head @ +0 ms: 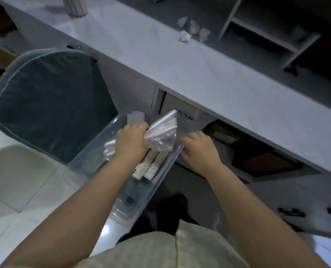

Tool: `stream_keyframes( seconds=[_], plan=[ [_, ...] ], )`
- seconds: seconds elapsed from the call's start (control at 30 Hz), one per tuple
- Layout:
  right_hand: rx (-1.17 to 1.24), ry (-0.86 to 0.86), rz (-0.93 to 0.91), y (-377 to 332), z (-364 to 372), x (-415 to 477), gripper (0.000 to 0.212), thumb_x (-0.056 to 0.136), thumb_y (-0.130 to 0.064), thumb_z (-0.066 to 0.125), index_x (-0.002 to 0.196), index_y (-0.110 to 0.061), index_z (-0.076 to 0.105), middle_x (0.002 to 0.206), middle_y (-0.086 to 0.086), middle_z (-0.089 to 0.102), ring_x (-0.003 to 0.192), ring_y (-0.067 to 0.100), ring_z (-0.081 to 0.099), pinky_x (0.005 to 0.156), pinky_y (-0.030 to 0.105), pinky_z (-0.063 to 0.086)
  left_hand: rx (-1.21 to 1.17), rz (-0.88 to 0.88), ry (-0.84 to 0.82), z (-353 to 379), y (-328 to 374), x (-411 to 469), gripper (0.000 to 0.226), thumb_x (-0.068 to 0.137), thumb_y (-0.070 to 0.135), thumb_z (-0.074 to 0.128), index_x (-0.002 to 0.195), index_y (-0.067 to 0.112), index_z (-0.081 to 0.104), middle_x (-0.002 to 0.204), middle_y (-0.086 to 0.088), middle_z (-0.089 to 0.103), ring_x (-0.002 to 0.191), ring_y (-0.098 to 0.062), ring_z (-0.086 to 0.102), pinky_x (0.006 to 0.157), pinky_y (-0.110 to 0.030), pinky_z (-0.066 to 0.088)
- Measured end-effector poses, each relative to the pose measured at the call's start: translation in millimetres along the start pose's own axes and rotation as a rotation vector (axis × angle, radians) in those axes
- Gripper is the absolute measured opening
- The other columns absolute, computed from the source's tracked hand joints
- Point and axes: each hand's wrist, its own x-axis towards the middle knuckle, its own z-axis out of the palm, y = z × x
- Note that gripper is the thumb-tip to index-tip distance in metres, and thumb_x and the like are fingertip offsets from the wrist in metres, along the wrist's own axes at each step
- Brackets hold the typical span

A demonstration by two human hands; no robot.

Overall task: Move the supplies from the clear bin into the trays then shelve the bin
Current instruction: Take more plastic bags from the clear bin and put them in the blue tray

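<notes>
A clear plastic bin (95, 157) sits low in front of me, beside a chair. My left hand (130, 142) is over the bin, shut on a clear plastic bag of white sticks (162, 132) lifted above the bin. Under that hand lie two white boxed tubes (151, 165) and crumpled white wrapping (109, 149) inside the bin. My right hand (199, 149) rests on the bin's right rim (170, 161), fingers curled over it. No trays are in view.
A dark cushioned chair (50, 105) stands left of the bin. A long pale counter (180, 60) runs diagonally above, with crumpled paper bits (193, 31) and a striped cup (73, 6). A white shelf unit (267, 29) stands at top right. Dark cubbies (257, 155) lie under the counter.
</notes>
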Motion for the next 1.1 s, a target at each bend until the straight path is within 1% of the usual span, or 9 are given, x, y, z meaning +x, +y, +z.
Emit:
stream_keyframes(
  seconds=[0.13, 0.23, 0.33, 0.47, 0.57, 0.67, 0.8, 0.97, 1.1],
  plan=[
    [-0.028, 0.117, 0.166, 42.6, -37.8, -48.0, 0.037, 0.075, -0.017, 0.073, 0.11, -0.012, 0.066, 0.11, 0.009, 0.065, 0.104, 0.033, 0.055, 0.081, 0.044, 0.045, 0.001, 0.236, 0.004, -13.5, 77.2, 36.6, 0.021, 0.076, 0.018, 0.062, 0.096, 0.018, 0.058, 0.092, -0.006, 0.064, 0.086, -0.031, 0.055, 0.066, -0.036, 0.033],
    [0.013, 0.201, 0.308, 70.7, -61.8, -92.0, 0.037, 0.07, -0.014, 0.075, 0.106, -0.008, 0.069, 0.105, 0.012, 0.067, 0.099, 0.036, 0.057, 0.08, 0.047, 0.049, -0.017, 0.372, 0.0, -18.2, 143.7, 53.0, 0.027, 0.076, 0.016, 0.061, 0.103, 0.019, 0.059, 0.094, -0.005, 0.064, 0.087, -0.033, 0.056, 0.069, -0.037, 0.038],
    [0.014, 0.282, 0.447, 103.7, -87.1, -139.6, 0.036, 0.071, -0.016, 0.074, 0.106, -0.009, 0.069, 0.102, 0.01, 0.067, 0.097, 0.033, 0.057, 0.08, 0.045, 0.048, -0.04, 0.504, -0.017, -18.2, 222.7, 58.4, 0.024, 0.076, 0.012, 0.058, 0.1, 0.016, 0.057, 0.091, -0.006, 0.062, 0.083, -0.032, 0.053, 0.067, -0.035, 0.035],
    [-0.006, 0.38, 0.614, 156.1, -128.3, -205.4, 0.035, 0.076, -0.02, 0.072, 0.11, -0.013, 0.067, 0.107, 0.006, 0.066, 0.105, 0.03, 0.053, 0.087, 0.042, 0.044, -0.074, 0.678, -0.01, -14.5, 339.7, 47.2, 0.022, 0.075, 0.008, 0.056, 0.095, 0.017, 0.055, 0.087, -0.003, 0.061, 0.074, -0.024, 0.041, 0.065, -0.034, 0.028],
    [-0.04, 0.441, 0.713, 198.2, -157.3, -259.7, 0.035, 0.075, -0.018, 0.072, 0.109, -0.013, 0.067, 0.107, 0.007, 0.067, 0.105, 0.031, 0.053, 0.085, 0.042, 0.045, -0.124, 0.8, 0.004, -5.6, 425.0, 27.8, 0.02, 0.076, 0.009, 0.057, 0.094, 0.016, 0.055, 0.085, -0.002, 0.06, 0.075, -0.025, 0.044, 0.065, -0.035, 0.033],
    [-0.06, 0.486, 0.81, 241.6, -177.0, -322.9, 0.036, 0.075, -0.016, 0.071, 0.111, -0.015, 0.067, 0.11, 0.005, 0.065, 0.108, 0.03, 0.051, 0.086, 0.041, 0.044, -0.164, 0.9, 0.014, 10.7, 506.1, 1.6, 0.021, 0.075, 0.01, 0.057, 0.095, 0.016, 0.055, 0.085, -0.001, 0.06, 0.077, -0.026, 0.047, 0.066, -0.035, 0.033],
    [-0.083, 0.503, 0.894, 300.7, -187.8, -413.7, 0.037, 0.076, -0.02, 0.071, 0.112, -0.019, 0.066, 0.113, 0.002, 0.064, 0.11, 0.026, 0.05, 0.088, 0.038, 0.041, -0.197, 0.971, 0.004, 41.8, 606.2, -34.4, 0.022, 0.075, 0.01, 0.057, 0.096, 0.016, 0.056, 0.086, -0.002, 0.06, 0.079, -0.027, 0.048, 0.066, -0.035, 0.032],
    [-0.09, 0.501, 0.969, 385.7, -203.9, -509.1, 0.033, 0.081, -0.023, 0.068, 0.114, -0.022, 0.065, 0.116, -0.002, 0.063, 0.113, 0.022, 0.046, 0.093, 0.034, 0.038, -0.212, 1.006, 0.029, 81.9, 714.2, -57.0, 0.021, 0.072, 0.01, 0.059, 0.092, 0.015, 0.057, 0.085, -0.004, 0.063, 0.079, -0.03, 0.052, 0.063, -0.033, 0.029],
    [-0.092, 0.503, 0.973, 453.3, -224.3, -550.0, 0.032, 0.081, -0.022, 0.068, 0.113, -0.022, 0.064, 0.115, -0.003, 0.062, 0.113, 0.021, 0.046, 0.095, 0.039, 0.041, -0.204, 0.969, 0.062, 104.2, 782.4, -52.3, 0.018, 0.072, 0.009, 0.059, 0.088, 0.016, 0.056, 0.083, -0.004, 0.064, 0.076, -0.028, 0.051, 0.06, -0.032, 0.029]
  ],
)
